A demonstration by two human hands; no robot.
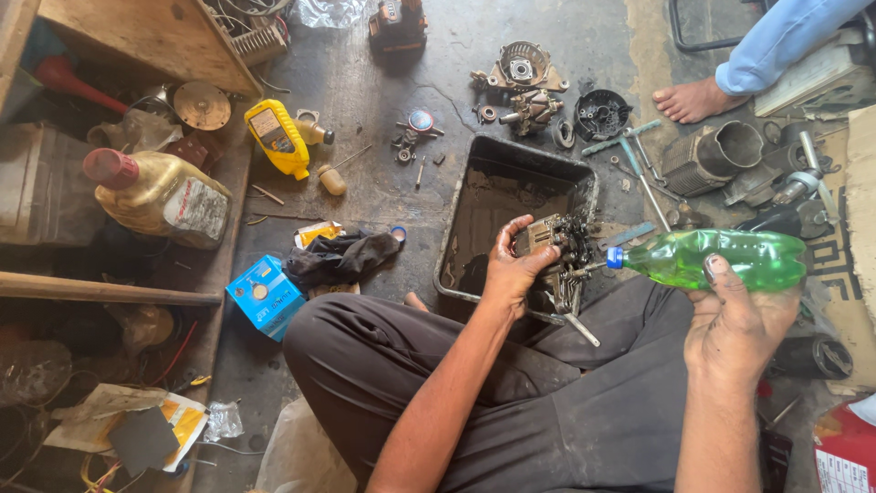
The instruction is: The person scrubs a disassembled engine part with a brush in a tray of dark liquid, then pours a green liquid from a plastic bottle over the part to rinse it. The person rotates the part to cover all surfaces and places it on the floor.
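Observation:
My left hand (513, 269) grips a greasy metal engine part (558, 251) over the rim of a dirty black tray (456, 224). My right hand (735, 319) holds a green plastic bottle (721, 257) on its side. Its blue cap (615, 258) points at the metal part, nearly touching it. I sit cross-legged on the floor in dark trousers (511, 393), and both forearms reach out over my knees.
Machine parts (525, 87) and tools (639, 164) lie on the concrete floor beyond the tray. A yellow multimeter (276, 137), a blue box (265, 294) and a black rag (338, 257) lie left. An oil jug (164, 196) rests on a shelf. Another person's bare foot (693, 99) is at top right.

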